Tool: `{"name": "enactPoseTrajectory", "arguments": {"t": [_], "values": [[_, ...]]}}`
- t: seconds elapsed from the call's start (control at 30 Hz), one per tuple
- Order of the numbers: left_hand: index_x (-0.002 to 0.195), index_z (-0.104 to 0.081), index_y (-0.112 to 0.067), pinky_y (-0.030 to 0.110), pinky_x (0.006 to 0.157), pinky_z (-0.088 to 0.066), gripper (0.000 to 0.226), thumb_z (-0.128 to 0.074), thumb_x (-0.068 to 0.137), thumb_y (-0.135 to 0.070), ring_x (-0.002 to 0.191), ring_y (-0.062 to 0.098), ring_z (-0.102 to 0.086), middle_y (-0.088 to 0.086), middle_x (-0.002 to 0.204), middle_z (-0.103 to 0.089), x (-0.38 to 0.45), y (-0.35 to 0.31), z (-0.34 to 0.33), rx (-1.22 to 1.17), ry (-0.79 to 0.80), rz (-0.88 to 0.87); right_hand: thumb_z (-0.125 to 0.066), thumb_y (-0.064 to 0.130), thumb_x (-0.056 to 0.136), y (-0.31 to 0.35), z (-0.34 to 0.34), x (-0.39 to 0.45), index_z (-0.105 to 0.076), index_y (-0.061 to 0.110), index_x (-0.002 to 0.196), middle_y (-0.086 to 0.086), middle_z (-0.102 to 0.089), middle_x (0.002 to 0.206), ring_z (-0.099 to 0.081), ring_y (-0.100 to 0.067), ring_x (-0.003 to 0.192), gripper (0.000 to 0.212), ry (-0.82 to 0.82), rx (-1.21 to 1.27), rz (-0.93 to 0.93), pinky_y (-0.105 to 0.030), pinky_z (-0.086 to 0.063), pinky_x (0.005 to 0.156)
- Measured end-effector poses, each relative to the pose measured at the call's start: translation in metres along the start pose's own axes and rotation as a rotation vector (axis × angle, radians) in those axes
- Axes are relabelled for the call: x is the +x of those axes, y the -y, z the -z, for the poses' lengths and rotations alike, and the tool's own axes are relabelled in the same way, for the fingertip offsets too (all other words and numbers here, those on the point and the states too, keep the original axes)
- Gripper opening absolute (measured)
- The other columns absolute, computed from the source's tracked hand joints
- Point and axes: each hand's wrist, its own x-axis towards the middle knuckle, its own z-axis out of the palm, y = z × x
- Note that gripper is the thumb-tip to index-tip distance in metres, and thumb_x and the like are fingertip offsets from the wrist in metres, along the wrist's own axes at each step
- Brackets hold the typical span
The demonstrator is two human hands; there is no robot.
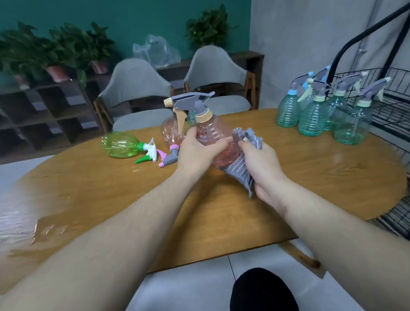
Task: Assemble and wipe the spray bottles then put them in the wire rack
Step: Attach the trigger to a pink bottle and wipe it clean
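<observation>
Over the wooden table (103,198) I hold a pink ribbed spray bottle (212,132) with a grey and beige trigger head, tilted left. My left hand (197,152) grips its body. My right hand (262,167) clutches a grey striped cloth (241,168) against the bottle's lower side. A green bottle (122,147) with a white and green sprayer lies on its side to the left. Beside it lies another pink bottle (171,132) with a pink and grey head. Several teal bottles (316,118) stand at the right, next to the black wire rack (398,109).
Two grey chairs (136,91) stand behind the table. Dark shelving with potted plants (58,52) and a clear plastic bag (157,49) lines the teal wall. The rack fills the right edge. My dark-clad knee (263,299) shows below the table's near edge.
</observation>
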Motion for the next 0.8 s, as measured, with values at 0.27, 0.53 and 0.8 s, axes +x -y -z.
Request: {"name": "enactPoseTrajectory", "arguments": {"t": [0.27,0.53,0.8], "values": [[0.119,-0.057,-0.019,0.045,0.085,-0.062,0.066,-0.091,0.069,-0.043,0.095,0.021,-0.073,0.000,0.113,-0.073,0.040,-0.021,-0.080,0.085,0.137,0.020,-0.051,0.001,0.090,0.034,0.084,0.034,-0.066,0.019,0.095,-0.015,-0.072,0.101,-0.072,-0.033,0.091,0.024,-0.230,0.015,0.030,-0.054,-0.058,0.083],[0.119,-0.047,-0.021,0.048,0.095,-0.057,0.073,-0.095,0.066,-0.036,0.104,0.018,-0.068,-0.004,0.114,-0.067,0.060,-0.020,-0.182,0.106,0.331,-0.006,-0.050,0.009,0.095,0.040,0.179,0.057,-0.058,0.019,0.087,-0.007,-0.066,0.082,-0.065,-0.009,0.048,0.015,-0.379,-0.074,0.021,-0.023,-0.052,0.043],[0.139,-0.050,-0.013,0.038,0.111,-0.046,0.090,-0.092,0.064,-0.041,0.113,0.017,-0.059,0.003,0.134,-0.052,0.083,-0.014,-0.285,0.235,0.444,-0.068,-0.051,0.014,0.097,0.034,0.233,0.077,-0.061,0.021,0.093,-0.004,-0.071,0.086,-0.068,-0.012,0.066,0.013,-0.378,-0.188,-0.038,-0.025,-0.054,0.054]]}}
